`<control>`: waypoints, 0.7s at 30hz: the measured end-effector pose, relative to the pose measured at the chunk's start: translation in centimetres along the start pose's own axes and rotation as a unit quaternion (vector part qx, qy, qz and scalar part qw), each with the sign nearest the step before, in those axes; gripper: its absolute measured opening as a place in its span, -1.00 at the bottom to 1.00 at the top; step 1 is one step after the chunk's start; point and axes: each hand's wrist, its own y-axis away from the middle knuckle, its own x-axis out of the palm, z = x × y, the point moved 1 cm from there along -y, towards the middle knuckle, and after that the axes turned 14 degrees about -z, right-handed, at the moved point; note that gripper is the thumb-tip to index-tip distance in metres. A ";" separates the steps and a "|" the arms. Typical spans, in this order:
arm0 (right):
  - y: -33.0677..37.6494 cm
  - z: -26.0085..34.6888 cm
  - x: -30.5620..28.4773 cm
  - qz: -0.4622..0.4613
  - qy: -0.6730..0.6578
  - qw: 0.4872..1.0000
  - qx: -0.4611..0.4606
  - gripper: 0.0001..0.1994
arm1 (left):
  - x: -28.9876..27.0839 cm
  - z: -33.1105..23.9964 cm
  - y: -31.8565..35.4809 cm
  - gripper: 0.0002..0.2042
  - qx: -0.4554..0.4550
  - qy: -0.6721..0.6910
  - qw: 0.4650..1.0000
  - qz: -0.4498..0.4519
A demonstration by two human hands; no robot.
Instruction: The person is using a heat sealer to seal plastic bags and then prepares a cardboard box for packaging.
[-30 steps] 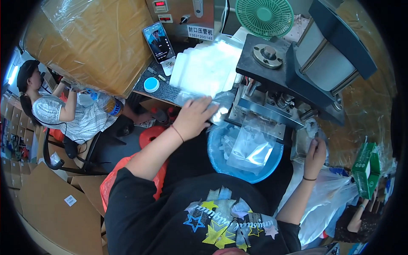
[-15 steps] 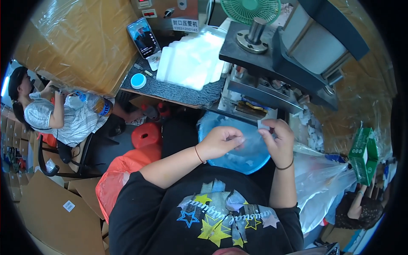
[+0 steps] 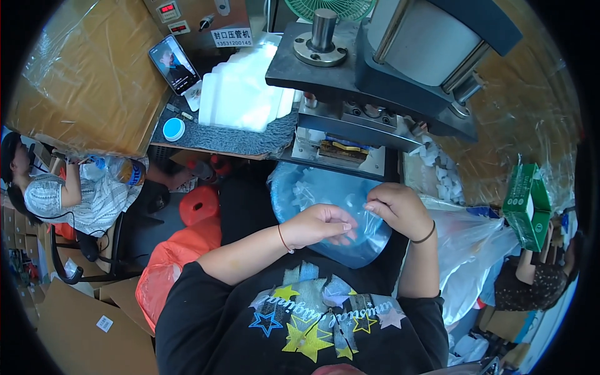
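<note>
Over a blue plastic-lined basin point(image 3: 294, 181), both my hands are raised a little apart. My left hand point(image 3: 315, 226) has its fingers curled in toward the thumb, the tips partly blurred; whatever lies between them, if anything, is too small to make out. My right hand point(image 3: 403, 211) is closed in a pinch, thumb against forefinger, and what it holds is hidden or see-through. Small pale clear pieces point(image 3: 306, 194) lie in the basin. Just beyond it stands a press machine point(image 3: 350, 119) with a metal die point(image 3: 344, 150) under its upper plate.
White flat sheets point(image 3: 240, 94) lie on the table mat point(image 3: 262, 137), with a phone point(image 3: 175, 65) and a blue-lidded jar point(image 3: 174, 129). White scraps point(image 3: 440, 172) lie beside the press. A green box point(image 3: 528, 209) and plastic bag point(image 3: 465, 244) are at right. One person point(image 3: 75, 181) sits left, another point(image 3: 531, 281) right.
The view has shifted, so the press appears further left. Both hands have lowered relative to the press. The small white piece in my right fingertips no longer shows.
</note>
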 end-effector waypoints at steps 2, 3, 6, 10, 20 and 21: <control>0.3 -0.6 0.3 0.004 0.003 1.000 0.014 -0.85 | 0.1 0.0 0.1 -0.75 -0.005 0.008 1.000 -0.019; 0.3 -0.6 0.2 0.003 0.003 1.000 0.015 -0.85 | 0.1 0.0 0.1 -0.77 -0.007 0.016 0.999 -0.041; 0.6 -0.5 -0.1 -0.143 -0.024 0.984 0.104 -0.87 | -0.5 0.8 -0.4 -0.82 0.075 0.024 0.994 -0.077; -0.5 0.6 1.2 -0.209 -0.101 0.963 0.136 -0.84 | -0.9 0.6 -0.4 -0.85 0.094 -0.027 0.989 -0.110; 0.0 1.8 -0.3 -0.078 0.021 0.995 0.059 -0.84 | 0.3 -0.6 0.5 -0.74 0.044 0.003 0.997 -0.064; 0.1 2.1 -0.2 -0.095 0.005 0.991 0.090 -0.83 | 0.3 -0.6 0.4 -0.73 0.056 0.010 0.997 -0.056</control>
